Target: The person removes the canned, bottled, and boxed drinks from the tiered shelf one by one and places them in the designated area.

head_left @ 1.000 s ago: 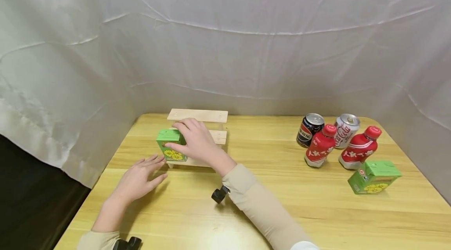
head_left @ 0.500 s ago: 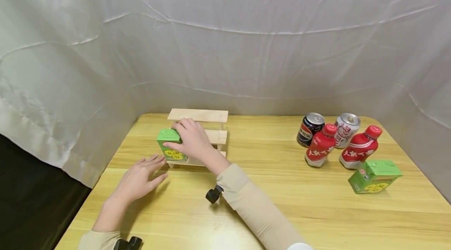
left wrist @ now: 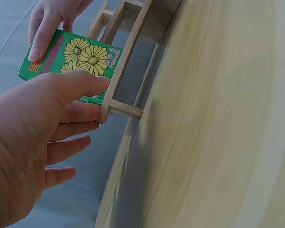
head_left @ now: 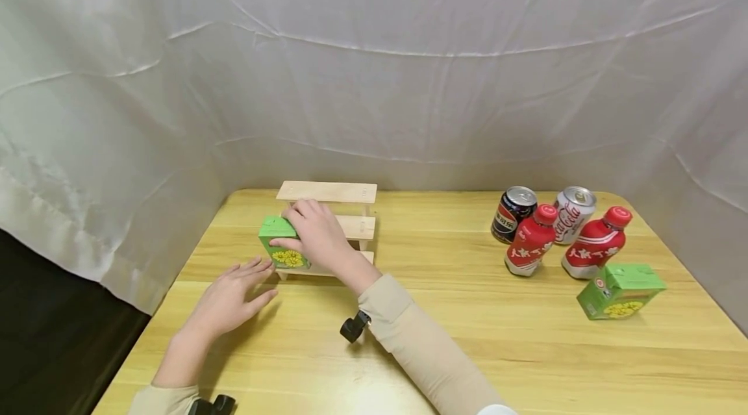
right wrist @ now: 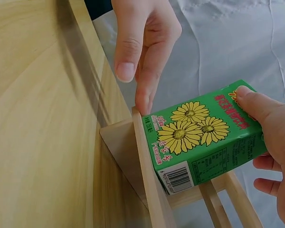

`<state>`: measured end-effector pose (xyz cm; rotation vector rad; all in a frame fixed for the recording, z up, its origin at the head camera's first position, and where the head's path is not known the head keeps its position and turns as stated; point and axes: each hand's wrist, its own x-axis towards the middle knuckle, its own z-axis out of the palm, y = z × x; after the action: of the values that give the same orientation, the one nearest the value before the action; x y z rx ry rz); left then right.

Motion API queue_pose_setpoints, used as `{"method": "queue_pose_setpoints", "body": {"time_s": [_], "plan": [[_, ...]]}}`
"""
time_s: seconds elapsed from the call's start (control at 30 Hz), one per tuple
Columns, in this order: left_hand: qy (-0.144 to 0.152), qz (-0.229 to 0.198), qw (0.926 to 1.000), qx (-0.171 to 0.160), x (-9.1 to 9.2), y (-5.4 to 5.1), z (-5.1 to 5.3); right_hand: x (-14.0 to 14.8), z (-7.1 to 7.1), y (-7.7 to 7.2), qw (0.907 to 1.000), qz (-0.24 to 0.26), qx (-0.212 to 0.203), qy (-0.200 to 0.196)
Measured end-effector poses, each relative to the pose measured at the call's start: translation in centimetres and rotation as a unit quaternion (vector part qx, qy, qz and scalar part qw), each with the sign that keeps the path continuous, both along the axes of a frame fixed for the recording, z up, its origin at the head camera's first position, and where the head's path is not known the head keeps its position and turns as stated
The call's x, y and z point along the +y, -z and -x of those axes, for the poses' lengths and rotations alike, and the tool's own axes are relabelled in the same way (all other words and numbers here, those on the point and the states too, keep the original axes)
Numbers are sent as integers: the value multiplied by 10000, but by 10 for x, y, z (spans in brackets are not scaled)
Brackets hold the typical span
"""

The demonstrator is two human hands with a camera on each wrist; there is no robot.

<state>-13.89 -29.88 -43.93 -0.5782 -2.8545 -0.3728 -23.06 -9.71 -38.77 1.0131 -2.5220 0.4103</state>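
Observation:
A green drink carton (head_left: pixel 287 259) with yellow flowers stands at the left end of the lowest tier of a small stepped wooden rack (head_left: pixel 327 191). My right hand (head_left: pixel 320 236) grips the carton from its right side, thumb on the printed front; the other fingers are partly hidden behind it. Just left of the rack, my left hand (head_left: pixel 224 298) has its fingers extended towards the rack's corner. In the right wrist view, a fingertip of the left hand (right wrist: pixel 149 47) meets the shelf edge beside the carton (right wrist: pixel 194 133). Nothing is held in the left hand.
At the table's right stand a dark cola can (head_left: pixel 514 213), a silver Coca-Cola can (head_left: pixel 575 215), two red bottles (head_left: pixel 530 246) (head_left: pixel 595 249) and another green carton (head_left: pixel 622 291). Pale cloth (head_left: pixel 409 110) hangs behind the wooden table (head_left: pixel 444 272).
My right hand and forearm have shifted slightly left, uncovering more of the rack's right side. The gripped carton and my left hand stay almost where they were.

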Motion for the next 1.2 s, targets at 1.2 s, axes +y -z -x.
{"method": "queue_pose_setpoints", "body": {"time_s": [1.2], "plan": [[-69,-50,9999,-86,1,2,0,79,-32,-29,9925,568,851,-673]]}}
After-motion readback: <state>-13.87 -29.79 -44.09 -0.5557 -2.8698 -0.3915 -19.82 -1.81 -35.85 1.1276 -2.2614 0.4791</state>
